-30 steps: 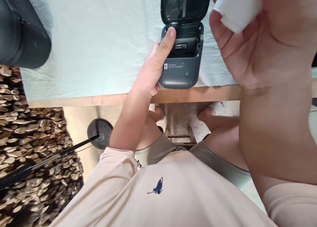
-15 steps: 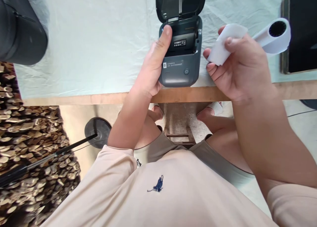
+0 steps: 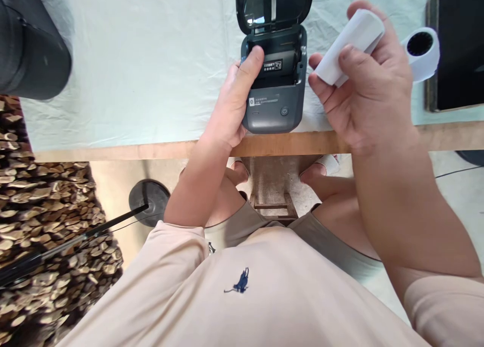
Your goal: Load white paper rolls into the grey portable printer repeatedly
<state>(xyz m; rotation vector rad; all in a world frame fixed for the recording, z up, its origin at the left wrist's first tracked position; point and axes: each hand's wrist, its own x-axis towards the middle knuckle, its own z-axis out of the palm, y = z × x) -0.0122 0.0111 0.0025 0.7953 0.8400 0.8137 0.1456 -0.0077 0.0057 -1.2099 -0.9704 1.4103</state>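
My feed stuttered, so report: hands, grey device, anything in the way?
Left hand grips device, lid open. Right hand holds curled white paper beside it. White roll partly behind right hand; nothing visible between paper and device.

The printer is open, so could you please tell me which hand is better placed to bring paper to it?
Probably the right hand: it holds the paper beside the printer, while the left hand is busy gripping the printer.
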